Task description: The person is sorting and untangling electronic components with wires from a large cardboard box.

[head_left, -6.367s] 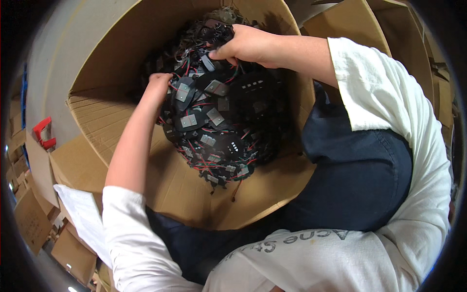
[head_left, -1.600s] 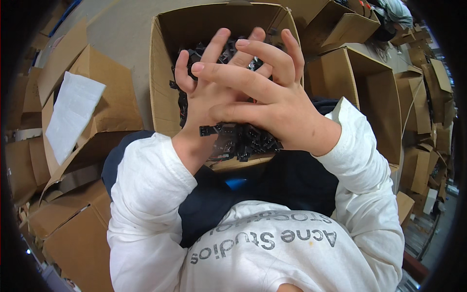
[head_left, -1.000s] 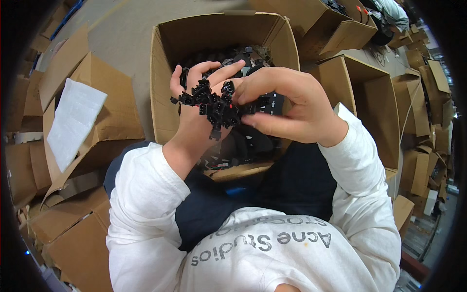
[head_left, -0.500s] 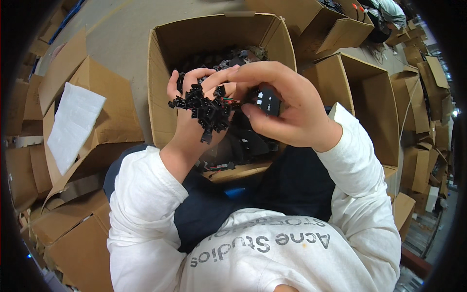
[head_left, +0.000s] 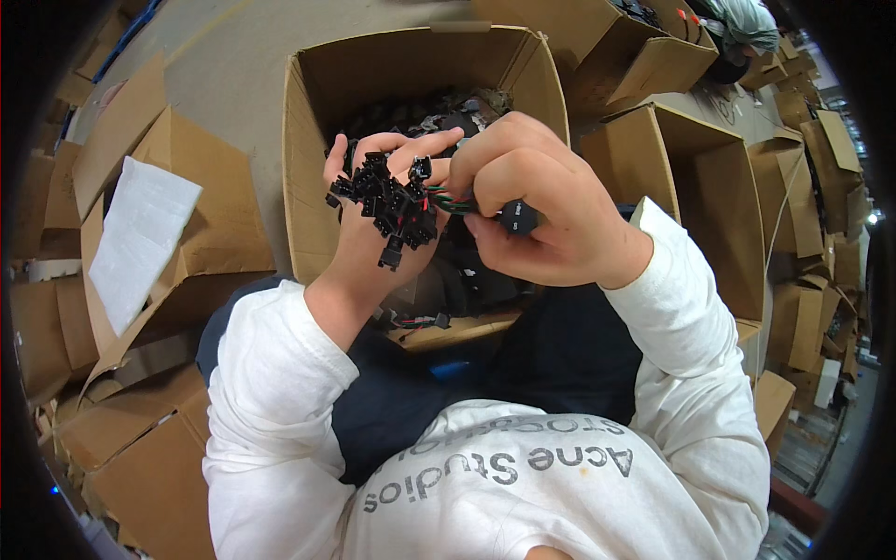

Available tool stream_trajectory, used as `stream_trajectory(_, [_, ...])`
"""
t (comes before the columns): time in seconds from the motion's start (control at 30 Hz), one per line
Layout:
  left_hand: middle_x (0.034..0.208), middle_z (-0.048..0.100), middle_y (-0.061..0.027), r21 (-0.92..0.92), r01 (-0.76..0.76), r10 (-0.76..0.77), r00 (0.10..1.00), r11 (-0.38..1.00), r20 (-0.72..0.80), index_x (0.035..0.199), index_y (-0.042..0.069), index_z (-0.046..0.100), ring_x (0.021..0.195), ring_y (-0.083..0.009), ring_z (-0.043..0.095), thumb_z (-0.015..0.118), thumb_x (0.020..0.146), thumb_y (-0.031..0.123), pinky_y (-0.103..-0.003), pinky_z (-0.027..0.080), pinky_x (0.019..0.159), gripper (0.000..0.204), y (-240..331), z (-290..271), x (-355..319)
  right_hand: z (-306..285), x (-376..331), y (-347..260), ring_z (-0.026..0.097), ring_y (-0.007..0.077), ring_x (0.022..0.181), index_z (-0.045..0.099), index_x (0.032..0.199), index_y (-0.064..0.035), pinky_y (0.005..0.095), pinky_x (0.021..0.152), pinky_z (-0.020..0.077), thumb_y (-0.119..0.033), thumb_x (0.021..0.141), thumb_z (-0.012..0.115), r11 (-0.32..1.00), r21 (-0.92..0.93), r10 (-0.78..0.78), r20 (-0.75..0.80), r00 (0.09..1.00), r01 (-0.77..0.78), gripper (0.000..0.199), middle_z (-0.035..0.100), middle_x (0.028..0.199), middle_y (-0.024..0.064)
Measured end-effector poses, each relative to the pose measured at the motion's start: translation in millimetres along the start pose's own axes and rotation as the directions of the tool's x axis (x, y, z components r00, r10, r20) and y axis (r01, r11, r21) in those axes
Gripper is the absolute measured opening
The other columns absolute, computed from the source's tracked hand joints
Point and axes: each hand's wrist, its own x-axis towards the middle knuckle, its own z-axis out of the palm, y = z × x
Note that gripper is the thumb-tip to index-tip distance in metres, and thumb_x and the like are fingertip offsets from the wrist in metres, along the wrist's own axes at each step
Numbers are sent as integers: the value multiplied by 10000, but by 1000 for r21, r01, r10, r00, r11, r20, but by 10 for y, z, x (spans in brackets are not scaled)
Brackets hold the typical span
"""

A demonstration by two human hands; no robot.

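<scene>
A bunch of small black plug connectors [head_left: 385, 198] sits in my left hand [head_left: 353, 252], its fingers curled around the far side of the bunch. Red, green and dark wires [head_left: 452, 202] run from it toward my right hand [head_left: 560, 201]. That hand is closed on a black plastic module [head_left: 518, 217]; only its end shows past the fingers, and the rest is covered. Both hands are over an open cardboard box [head_left: 308, 159] holding dark electronic parts [head_left: 471, 280] and loose wiring.
At the left stands a carton [head_left: 215, 215] with a white foam sheet [head_left: 145, 238] on its flap. An open box [head_left: 719, 215] is on the right, and more cartons line the right side. Another person [head_left: 747, 28] is at the far right.
My right hand has turned and its fingers have curled in, hiding more of the black module. More of the coloured wires show between my hands. The left hand has barely shifted.
</scene>
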Motion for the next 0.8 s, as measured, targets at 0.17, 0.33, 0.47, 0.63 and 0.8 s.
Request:
stream_trajectory(0.17, [1347,639,80,31,39,-38,998,999,-42,1076,250,731,1172,-244,523,742,759,201,-583,170,1155,321,14,44,-36,80,-37,-73,628,305,1020,619,961,-122,394,850,485,-2,720,750,995,-92,28,27,999,-26,299,646,1056,67])
stream_trajectory(0.33, [1388,630,70,-59,44,-44,999,997,10,1156,248,714,1217,-247,488,734,769,303,-584,109,1164,391,-23,54,-72,257,-78,-136,627,294,1037,634,944,-133,406,852,469,-109,708,817,957,-288,30,-53,998,-44,300,633,1028,52])
stream_trajectory(0.47, [1360,643,68,-84,69,-68,998,994,7,1149,236,715,1193,-255,510,739,738,188,-597,148,1150,415,12,14,-36,216,-68,-58,601,292,861,622,954,-103,393,829,454,-42,675,847,973,-228,-41,-20,999,35,364,635,985,64])
stream_trajectory(0.63, [1336,652,67,-62,41,-41,999,997,-14,1123,235,721,1164,-263,531,716,707,67,-608,184,1134,449,-17,25,-18,159,-50,-92,626,295,973,579,886,-125,400,840,464,-65,686,776,980,-192,49,-26,998,-53,287,625,998,54])
stream_trajectory(0.8, [1354,640,77,-14,96,-97,995,995,-25,1126,259,721,1195,-254,505,727,723,104,-623,155,1134,432,-60,84,-48,286,-67,-90,622,278,952,600,926,-134,389,860,449,-78,692,770,951,-304,35,-96,995,-63,295,631,984,48])
